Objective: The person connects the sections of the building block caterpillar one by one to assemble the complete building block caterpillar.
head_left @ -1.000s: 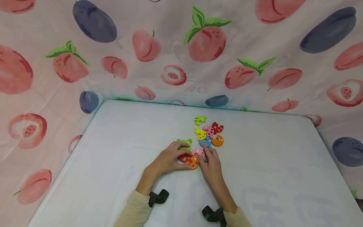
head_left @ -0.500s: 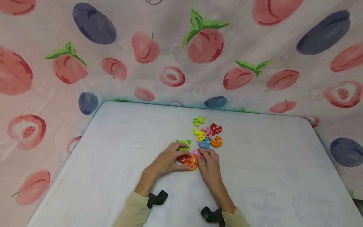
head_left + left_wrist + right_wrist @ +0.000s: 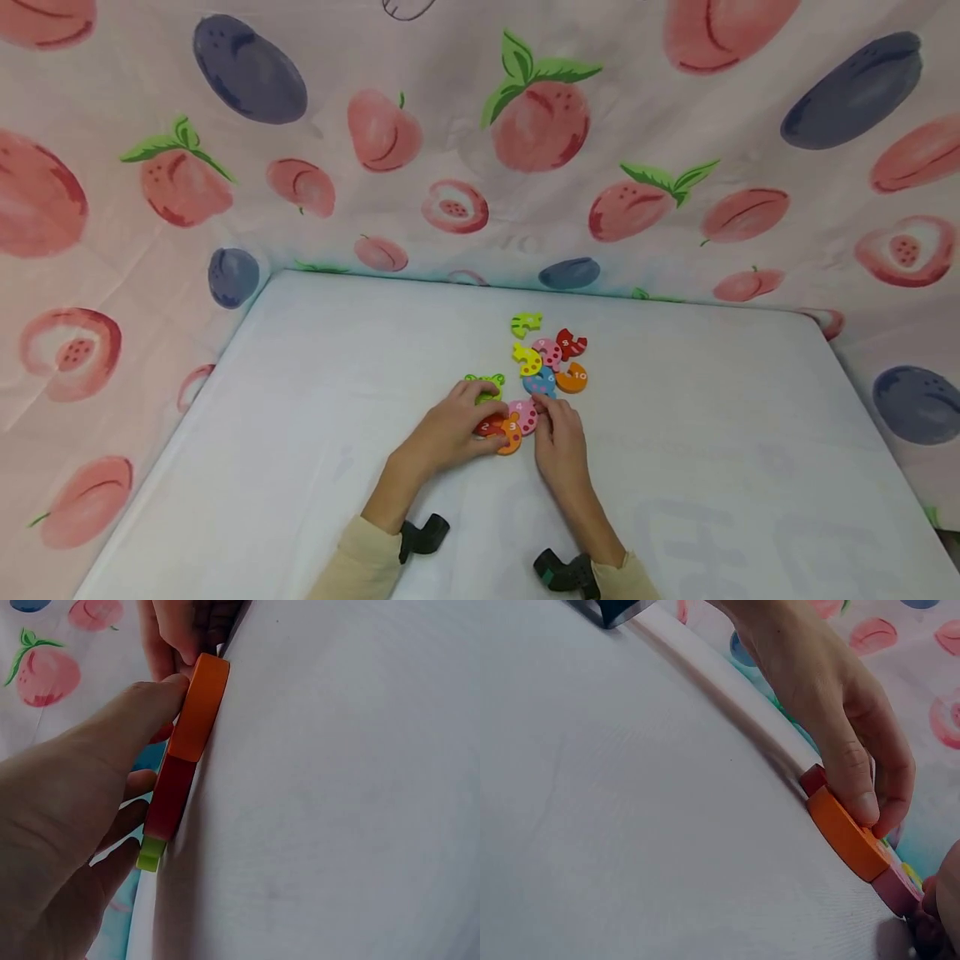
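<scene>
The right hand (image 3: 561,446) has slid outward, baring the pink piece (image 3: 525,418), seemingly joined to the orange piece (image 3: 514,436) the left hand (image 3: 447,425) pinches; right grip: cannot tell.

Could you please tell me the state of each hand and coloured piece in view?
Left hand: gripping orange 3 piece
Right hand: at pink 4 piece, grip unclear
Orange 3 piece: gripped
Red 2 piece: flat, partly covered
Pink 4 piece: against orange 3 piece
Green frog piece: partly covered
Blue piece: near right hand
Yellow piece: unheld
Far pink piece: unheld
Orange 10 piece: unheld
Striped red piece: unheld
Striped green piece: apart, unheld
</scene>
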Action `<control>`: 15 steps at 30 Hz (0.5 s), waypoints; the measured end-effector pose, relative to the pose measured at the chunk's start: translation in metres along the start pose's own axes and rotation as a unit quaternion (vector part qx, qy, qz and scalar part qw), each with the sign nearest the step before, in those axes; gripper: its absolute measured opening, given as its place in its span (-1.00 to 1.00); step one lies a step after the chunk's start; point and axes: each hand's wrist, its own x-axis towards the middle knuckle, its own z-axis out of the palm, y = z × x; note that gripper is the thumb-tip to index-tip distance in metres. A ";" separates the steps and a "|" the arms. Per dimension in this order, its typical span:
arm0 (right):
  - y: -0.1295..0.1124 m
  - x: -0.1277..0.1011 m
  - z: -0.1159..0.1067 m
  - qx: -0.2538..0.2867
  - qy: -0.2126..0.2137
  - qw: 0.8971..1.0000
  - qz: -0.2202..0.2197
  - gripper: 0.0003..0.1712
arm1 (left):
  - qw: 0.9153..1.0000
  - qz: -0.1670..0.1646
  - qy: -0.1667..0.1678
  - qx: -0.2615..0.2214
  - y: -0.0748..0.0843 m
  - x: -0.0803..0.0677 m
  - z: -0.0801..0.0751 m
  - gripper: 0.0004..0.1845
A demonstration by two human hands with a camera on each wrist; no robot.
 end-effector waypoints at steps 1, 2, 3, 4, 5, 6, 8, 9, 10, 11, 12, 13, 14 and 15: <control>0.000 0.000 0.000 0.004 0.000 1.000 0.002 -0.67 | 1.000 -0.004 -0.004 0.001 0.001 0.000 0.000 -0.57; 0.000 0.000 0.000 0.009 0.001 1.000 0.003 -0.67 | 1.000 -0.006 -0.006 0.000 0.002 0.000 -0.001 -0.55; 0.000 0.000 0.000 0.014 0.002 1.000 0.004 -0.68 | 1.000 -0.008 -0.008 -0.001 0.002 0.000 -0.001 -0.53; 0.000 0.000 -0.001 0.018 0.004 1.000 0.003 -0.68 | 1.000 -0.008 -0.008 -0.003 0.003 0.000 -0.002 -0.51; 0.000 0.001 -0.001 0.022 0.005 1.000 0.003 -0.68 | 1.000 -0.008 -0.008 -0.005 0.003 -0.001 -0.002 -0.49; 0.000 0.001 -0.001 0.027 0.006 1.000 0.003 -0.68 | 1.000 -0.009 -0.009 -0.007 0.004 -0.001 -0.002 -0.48; 0.001 0.001 -0.001 0.036 0.008 0.999 0.006 -0.68 | 1.000 -0.009 -0.010 -0.010 0.004 -0.001 -0.002 -0.46; 0.001 0.001 -0.001 0.039 0.008 0.999 0.008 -0.68 | 1.000 -0.009 -0.010 -0.010 0.004 -0.001 -0.002 -0.46; 0.001 0.001 -0.001 0.041 0.009 0.999 0.009 -0.69 | 1.000 -0.009 -0.009 -0.012 0.005 -0.001 -0.002 -0.46; 0.002 0.001 -0.001 0.043 0.008 0.999 0.013 -0.69 | 1.000 -0.009 -0.009 -0.014 0.005 -0.001 -0.001 -0.46; 0.002 0.001 -0.001 0.044 0.008 0.999 0.013 -0.70 | 1.000 -0.010 -0.009 -0.014 0.005 -0.001 -0.001 -0.46; 0.002 0.001 -0.001 0.044 0.008 0.999 0.014 -0.70 | 1.000 -0.008 -0.008 -0.014 0.005 -0.002 -0.001 -0.46; 0.003 0.001 -0.001 0.043 0.008 0.999 0.013 -0.70 | 1.000 -0.007 -0.008 -0.014 0.005 -0.002 -0.001 -0.46; 0.003 0.001 -0.001 0.042 0.008 0.999 0.012 -0.70 | 1.000 -0.004 -0.010 -0.013 0.005 -0.001 -0.001 -0.46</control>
